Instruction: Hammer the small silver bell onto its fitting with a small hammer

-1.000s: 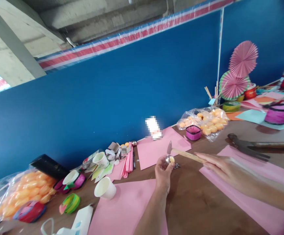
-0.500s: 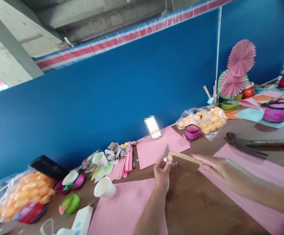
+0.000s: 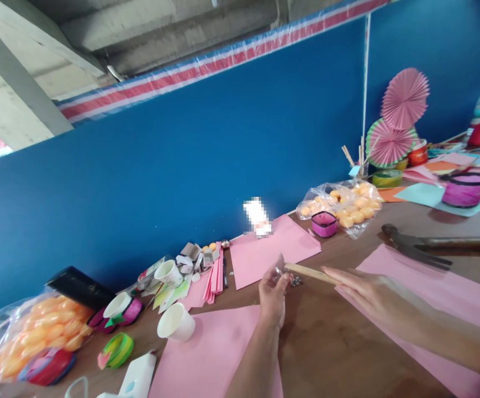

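My left hand point(image 3: 272, 296) is closed, its fingertips pinching something small and shiny point(image 3: 280, 268) that looks like silver metal. In my right hand point(image 3: 366, 290) is a flat, pale wooden stick point(image 3: 308, 271), pointing left. Its tip meets the small shiny thing at my left fingertips; whether they are joined I cannot tell. Just right of my left thumb, several tiny silver pieces point(image 3: 296, 281) lie on the brown table point(image 3: 326, 337). Pink paper point(image 3: 223, 354) lies under my left forearm, and another pink sheet point(image 3: 422, 309) under my right arm.
A claw hammer point(image 3: 426, 246) lies at the right. Farther back are a bag of orange balls point(image 3: 355, 207) and a small magenta container point(image 3: 325, 224). A white paper cup point(image 3: 177, 322), a power strip point(image 3: 138, 373) and a larger bag of balls point(image 3: 49, 326) stand left. A blue partition point(image 3: 182, 155) borders the table.
A pale yellowish round piece at my left fingertips no longer shows. The wooden stick has tilted slightly flatter and its tip sits a little lower. Both hands stay in nearly the same place.
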Motion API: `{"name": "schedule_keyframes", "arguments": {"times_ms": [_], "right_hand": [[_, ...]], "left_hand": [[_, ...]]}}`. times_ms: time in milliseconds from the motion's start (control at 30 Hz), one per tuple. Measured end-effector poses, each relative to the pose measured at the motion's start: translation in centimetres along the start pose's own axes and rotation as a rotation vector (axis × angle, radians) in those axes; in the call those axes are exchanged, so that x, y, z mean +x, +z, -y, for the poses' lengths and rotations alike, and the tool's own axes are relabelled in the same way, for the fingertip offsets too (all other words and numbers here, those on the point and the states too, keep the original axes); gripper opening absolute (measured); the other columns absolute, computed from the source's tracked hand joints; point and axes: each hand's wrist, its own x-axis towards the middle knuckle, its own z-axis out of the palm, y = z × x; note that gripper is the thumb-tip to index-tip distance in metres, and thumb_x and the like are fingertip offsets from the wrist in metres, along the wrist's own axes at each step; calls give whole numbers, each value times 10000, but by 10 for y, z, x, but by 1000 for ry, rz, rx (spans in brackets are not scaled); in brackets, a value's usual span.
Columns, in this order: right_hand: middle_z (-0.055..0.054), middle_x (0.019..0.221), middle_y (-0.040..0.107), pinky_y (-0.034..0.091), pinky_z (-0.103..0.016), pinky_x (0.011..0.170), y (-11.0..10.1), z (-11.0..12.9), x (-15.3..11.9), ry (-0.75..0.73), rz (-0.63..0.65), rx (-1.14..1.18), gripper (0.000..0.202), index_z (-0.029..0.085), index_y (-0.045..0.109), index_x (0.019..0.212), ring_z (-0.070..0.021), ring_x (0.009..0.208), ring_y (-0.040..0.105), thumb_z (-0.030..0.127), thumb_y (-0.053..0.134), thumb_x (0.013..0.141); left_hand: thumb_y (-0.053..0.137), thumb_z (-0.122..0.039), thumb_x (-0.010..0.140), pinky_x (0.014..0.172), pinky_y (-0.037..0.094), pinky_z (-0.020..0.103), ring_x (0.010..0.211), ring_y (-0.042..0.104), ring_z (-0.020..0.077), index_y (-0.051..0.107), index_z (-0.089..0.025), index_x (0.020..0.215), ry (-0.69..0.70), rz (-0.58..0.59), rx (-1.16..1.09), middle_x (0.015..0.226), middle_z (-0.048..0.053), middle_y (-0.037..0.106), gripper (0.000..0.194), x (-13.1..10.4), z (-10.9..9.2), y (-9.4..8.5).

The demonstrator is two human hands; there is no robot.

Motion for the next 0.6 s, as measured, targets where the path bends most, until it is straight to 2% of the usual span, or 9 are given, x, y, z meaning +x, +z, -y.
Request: {"name": "schedule_keyframes", "arguments": {"times_ms": [133,267,433,600], "right_hand": [[-25,1121,610,525,-280,755,-3,1,0,49,82,90,406,265,413,1271,-189,907,626,280,386,866],[-26,1094,626,530,-307,727,-4,0,-1,48,128,149,408,275,424,1266,-211,869,638,302,404,860],[-19,1148,595,520,-278,761,-2,-2,-3,145,111,222,405,269,407,1274,-191,942,611,318,380,873],[-13,1138,602,513,-303,793,1,-2,-5,106,149,199,393,264,435,1257,-200,952,607,311,380,870]], "left_hand": [[702,-177,655,746,457,239,745,596,101,620,-198,995,-3,-30,-51,849,10,629,351,0,0,0],[702,-172,657,759,452,231,767,606,109,634,-183,958,-7,-11,-122,871,26,645,308,1,1,-2],[685,-162,679,798,449,246,822,612,128,616,-185,1025,-25,1,-149,939,48,646,354,1,-1,-4],[684,-168,682,780,464,230,809,618,126,620,-171,1028,-34,-4,-158,952,53,648,352,1,-2,-4]]}}
